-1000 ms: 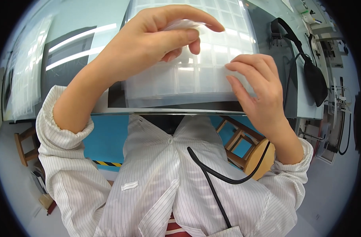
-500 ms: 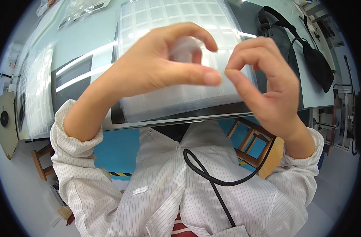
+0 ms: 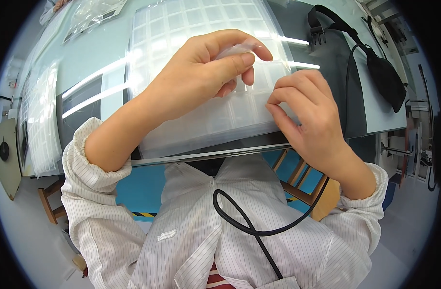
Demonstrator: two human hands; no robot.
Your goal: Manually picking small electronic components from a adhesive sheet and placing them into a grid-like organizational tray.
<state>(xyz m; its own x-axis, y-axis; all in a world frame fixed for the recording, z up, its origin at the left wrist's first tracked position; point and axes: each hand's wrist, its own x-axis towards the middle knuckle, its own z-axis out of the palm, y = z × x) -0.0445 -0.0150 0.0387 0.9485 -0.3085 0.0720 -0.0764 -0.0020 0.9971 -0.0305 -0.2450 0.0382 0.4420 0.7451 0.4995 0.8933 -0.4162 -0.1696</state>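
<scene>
In my left hand (image 3: 194,74) is a thin piece of clear plastic film (image 3: 236,49), gripped between the thumb and the curled fingers. My right hand (image 3: 307,118) hovers to its right with thumb and fingertips pinched together; whatever they hold, if anything, is too small to make out. Both hands are above a stack of translucent plastic sheets (image 3: 201,115) divided into a grid of rectangular pockets. The stack lies at the table's near edge, partly covered from view by my left hand and forearm.
Another gridded plastic stack (image 3: 42,120) lies at the left of the glass-topped table (image 3: 115,94). Clear bags (image 3: 90,17) lie at the far left. A black strap with a pouch (image 3: 387,79) rests at the right. A black cable (image 3: 273,236) loops across my lap, near a wooden stool (image 3: 297,180).
My left thumb has closed toward the fingers on the film. The right hand has moved down, its fingers still pinched. The view has shifted slightly.
</scene>
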